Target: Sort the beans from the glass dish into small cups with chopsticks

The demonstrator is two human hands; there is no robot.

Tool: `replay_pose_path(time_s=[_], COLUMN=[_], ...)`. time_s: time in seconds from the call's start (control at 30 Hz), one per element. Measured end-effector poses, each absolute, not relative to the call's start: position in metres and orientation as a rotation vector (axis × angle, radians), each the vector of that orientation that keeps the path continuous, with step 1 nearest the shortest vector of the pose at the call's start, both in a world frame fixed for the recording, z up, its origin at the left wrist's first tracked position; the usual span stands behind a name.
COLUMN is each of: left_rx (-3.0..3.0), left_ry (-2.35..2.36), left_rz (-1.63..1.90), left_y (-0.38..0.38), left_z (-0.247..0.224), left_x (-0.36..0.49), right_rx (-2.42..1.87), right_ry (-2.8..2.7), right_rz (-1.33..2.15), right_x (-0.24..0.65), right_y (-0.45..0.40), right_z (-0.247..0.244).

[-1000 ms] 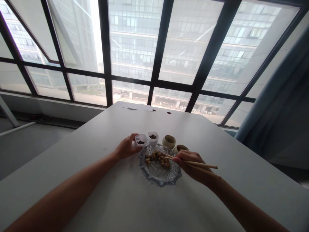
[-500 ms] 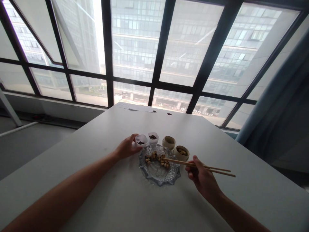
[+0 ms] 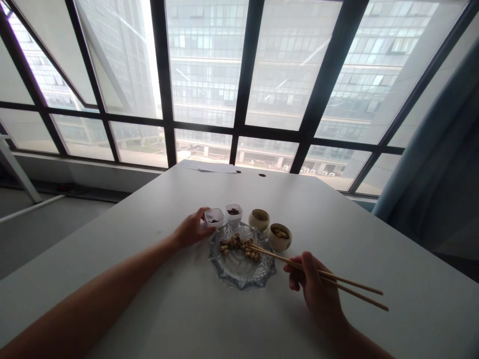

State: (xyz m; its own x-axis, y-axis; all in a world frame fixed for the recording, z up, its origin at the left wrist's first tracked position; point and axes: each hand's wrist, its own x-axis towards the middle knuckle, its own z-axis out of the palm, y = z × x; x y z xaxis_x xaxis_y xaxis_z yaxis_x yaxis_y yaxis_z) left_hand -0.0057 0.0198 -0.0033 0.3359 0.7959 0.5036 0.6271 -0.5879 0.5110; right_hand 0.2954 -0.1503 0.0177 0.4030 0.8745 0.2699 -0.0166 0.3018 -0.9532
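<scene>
My left hand is closed round the side of a small white plastic cup with a few dark pieces inside. In my right hand is a pair of wooden chopsticks, their tips among the nuts on the glass plate. Whether the tips pinch a nut is too small to tell. The plate is clear, with a scalloped rim. Behind it stands a second white cup, also with dark pieces. A beige ceramic cup and another beige cup, which has nuts in it, are at its right.
The white table reaches to the windows. Paper sheets lie at its far edge, near two dark round holes. A blue curtain hangs at the right.
My right hand has shifted slightly down and right, and the chopsticks slope more steeply, tips still at the nuts. My left hand keeps its hold on the cup. The view has moved slightly.
</scene>
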Motion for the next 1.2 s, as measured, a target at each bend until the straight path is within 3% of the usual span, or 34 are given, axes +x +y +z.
replay_pose_path(time_s=[0.23, 0.43, 0.57, 0.8, 1.07, 1.2], left_rx=[2.408, 2.390, 2.370, 2.331, 2.192, 2.330], left_ry=[1.317, 1.309, 1.303, 1.347, 1.286, 1.311], left_rz=[1.052, 1.025, 1.024, 1.020, 1.023, 1.015], left_y=[0.020, 0.018, 0.018, 0.021, 0.029, 0.037], left_z=[-0.004, 0.000, 0.001, -0.003, 0.006, 0.038], left_x=[-0.006, -0.006, -0.006, -0.007, -0.013, 0.008], right_rx=[-0.959, -0.551, -0.494, -0.609, -0.994, -1.101], right_ry=[-1.529, -2.231, -2.357, -2.134, -1.256, -0.929], right_rz=[0.363, -0.305, -0.463, -0.258, 0.600, 0.788], right_x=[0.298, 0.305, 0.306, 0.301, 0.284, 0.292], right_y=[-0.168, -0.176, -0.176, -0.177, -0.166, -0.152], right_z=[0.015, 0.042, 0.050, 0.039, 0.016, 0.014])
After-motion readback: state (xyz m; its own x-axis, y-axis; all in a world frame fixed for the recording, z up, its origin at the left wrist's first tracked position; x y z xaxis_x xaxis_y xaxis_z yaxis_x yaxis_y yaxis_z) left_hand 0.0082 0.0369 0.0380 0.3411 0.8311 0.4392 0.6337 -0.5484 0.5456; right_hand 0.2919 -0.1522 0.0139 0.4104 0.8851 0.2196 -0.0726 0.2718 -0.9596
